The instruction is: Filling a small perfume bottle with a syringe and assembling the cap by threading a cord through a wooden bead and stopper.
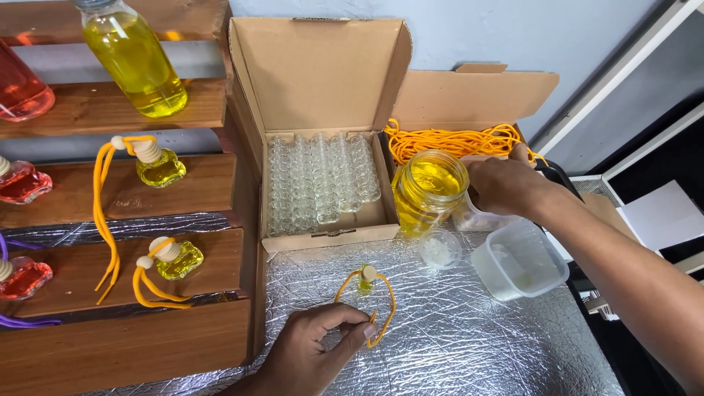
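**Left hand pinches the orange cord, right hand reaches back by the jar**

Left hand (312,348) low on the foil mat (455,337), thumb and finger nipped on the orange cord (384,312) of a small yellow-filled bottle (366,280) standing just above it. Right hand (502,183) sits behind the open jar of yellow liquid (427,192), fingers curled over a clear tub (477,218); whether it grips, I cannot tell. Beside them, a box of empty glass vials (323,180).

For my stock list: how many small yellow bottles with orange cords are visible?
3. One on the middle wooden shelf, one on the lower shelf, one on the foil by the left hand. Others may be out of view.
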